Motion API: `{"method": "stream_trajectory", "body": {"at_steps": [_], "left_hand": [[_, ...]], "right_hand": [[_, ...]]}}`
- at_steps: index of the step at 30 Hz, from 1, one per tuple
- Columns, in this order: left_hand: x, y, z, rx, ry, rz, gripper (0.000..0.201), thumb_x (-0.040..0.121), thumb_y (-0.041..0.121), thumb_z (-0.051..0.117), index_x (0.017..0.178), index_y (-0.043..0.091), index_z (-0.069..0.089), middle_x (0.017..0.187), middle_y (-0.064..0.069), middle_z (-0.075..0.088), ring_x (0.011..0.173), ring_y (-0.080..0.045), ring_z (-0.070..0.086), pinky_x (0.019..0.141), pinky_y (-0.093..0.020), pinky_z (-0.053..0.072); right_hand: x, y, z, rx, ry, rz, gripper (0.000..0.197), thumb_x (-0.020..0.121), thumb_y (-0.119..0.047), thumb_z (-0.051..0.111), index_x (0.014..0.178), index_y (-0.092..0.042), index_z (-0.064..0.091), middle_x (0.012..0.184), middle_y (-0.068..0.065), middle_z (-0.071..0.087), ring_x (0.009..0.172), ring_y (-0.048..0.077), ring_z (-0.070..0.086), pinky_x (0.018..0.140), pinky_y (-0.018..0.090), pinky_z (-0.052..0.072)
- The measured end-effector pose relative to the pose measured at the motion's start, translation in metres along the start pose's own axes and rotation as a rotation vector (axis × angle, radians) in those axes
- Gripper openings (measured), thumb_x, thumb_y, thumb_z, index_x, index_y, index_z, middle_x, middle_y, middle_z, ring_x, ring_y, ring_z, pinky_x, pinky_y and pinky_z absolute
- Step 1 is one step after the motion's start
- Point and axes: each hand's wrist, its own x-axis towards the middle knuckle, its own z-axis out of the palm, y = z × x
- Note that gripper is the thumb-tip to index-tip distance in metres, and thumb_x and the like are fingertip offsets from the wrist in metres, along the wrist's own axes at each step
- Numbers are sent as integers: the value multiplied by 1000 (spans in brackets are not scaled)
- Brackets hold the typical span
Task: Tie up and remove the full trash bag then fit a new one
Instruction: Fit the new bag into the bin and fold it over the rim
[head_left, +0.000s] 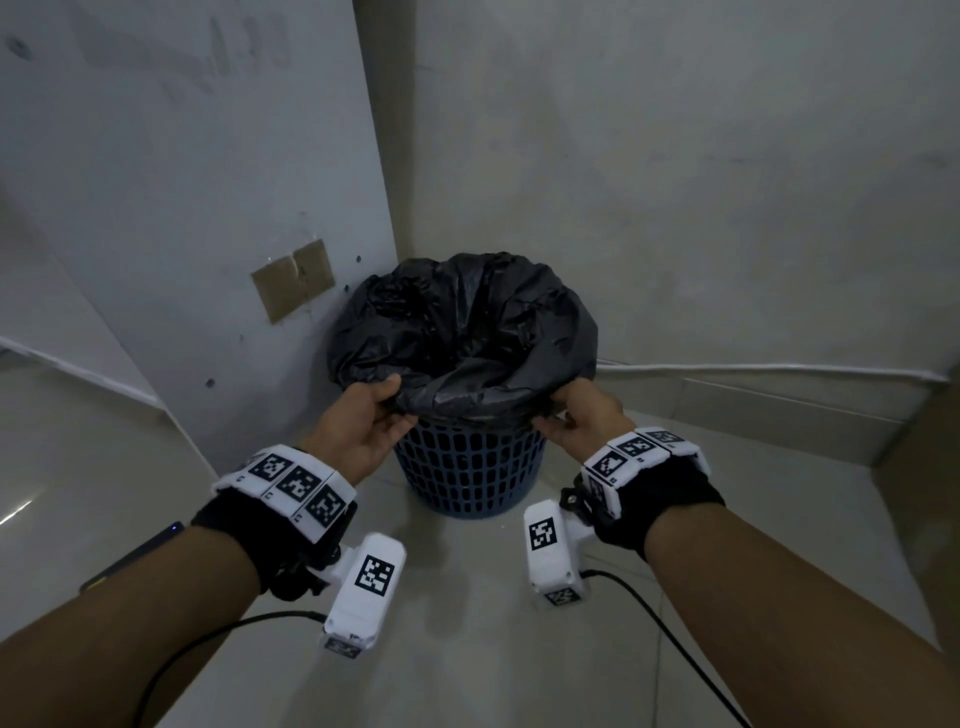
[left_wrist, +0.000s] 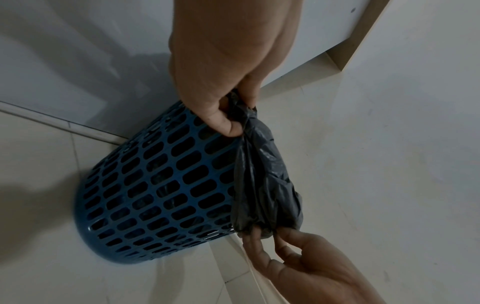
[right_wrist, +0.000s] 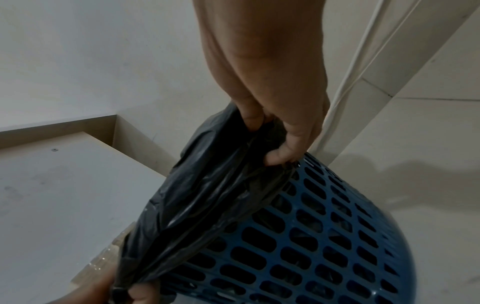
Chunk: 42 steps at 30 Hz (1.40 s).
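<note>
A blue perforated plastic bin (head_left: 470, 467) stands on the floor in a wall corner, lined with a black trash bag (head_left: 462, 332) whose edge is folded over the rim. My left hand (head_left: 371, 415) pinches the bag's near edge on the left side, and my right hand (head_left: 566, 410) pinches it on the right side. In the left wrist view the left hand (left_wrist: 228, 115) grips bunched black plastic (left_wrist: 262, 181) above the bin (left_wrist: 155, 185), with the right hand (left_wrist: 272, 238) holding the other end. In the right wrist view the right hand (right_wrist: 272, 144) clutches the bag (right_wrist: 207, 195) over the bin (right_wrist: 311, 236).
Grey walls (head_left: 675, 182) close in behind and to the left of the bin. A taped cardboard patch (head_left: 293, 278) is on the left panel. Tiled floor (head_left: 467, 623) lies in front of the bin. Cables trail from both wrist cameras.
</note>
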Motion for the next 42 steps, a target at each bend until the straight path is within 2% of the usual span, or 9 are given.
{"method": "stream_trajectory", "body": {"at_steps": [7,11,17,24,27,29,32,36,42], "left_hand": [[-2,2,2,2,1,16,15,99,10,49,111,6,56,95,-6,60,81,-16,58,60,-27,55],[0,5,1,17,5,21,32,99,11,48,130,3,49,99,-7,61,85,-17,60,69,-32,51],[4,6,-1,60,31,30,33,99,12,49,131,5,50,100,-5,62,85,-16,60,65,-26,51],[6,8,2,63,6,56,36,100,13,45,135,5,47,102,-4,63,83,-14,60,66,-25,51],[7,9,2,11,19,60,40,101,13,44,140,5,44,122,-8,60,103,-21,60,77,-30,50],[10,9,0,-12,38,55,39,100,15,46,139,7,45,117,-7,61,101,-21,60,75,-30,49],[11,10,0,-3,54,16,39,100,21,48,137,8,48,108,-5,63,91,-19,60,71,-29,49],[12,14,3,-38,66,12,40,102,13,41,142,6,40,140,-12,51,127,-26,49,88,-34,44],[7,18,4,-145,54,45,42,102,12,39,143,3,38,144,-16,46,131,-29,46,99,-39,42]], "right_hand": [[6,-3,3,-4,119,-13,23,84,9,51,104,-2,56,85,12,53,60,19,41,51,28,44],[2,-5,1,55,97,-37,17,82,0,47,91,-3,61,92,14,63,77,27,58,59,31,50],[0,-18,-8,94,-117,-14,39,93,-44,55,117,-13,56,104,12,63,91,27,62,72,39,52],[-4,-29,0,15,-42,33,2,93,-4,59,94,-3,59,90,11,59,77,27,59,70,39,54],[-6,-29,4,0,-31,25,19,91,0,57,110,1,61,96,13,62,79,27,60,64,39,52],[-8,-31,3,-39,-44,49,5,93,1,56,95,1,60,92,14,61,75,26,59,66,35,51],[-8,-37,0,-96,-53,95,15,95,0,54,80,-4,53,86,11,59,69,23,56,54,31,45],[-7,-36,2,-68,-76,71,19,96,6,46,81,-2,53,86,11,59,73,26,56,76,35,47],[-4,-25,6,-22,-74,-5,20,94,7,47,110,1,57,113,17,62,106,34,60,82,44,51]]}}
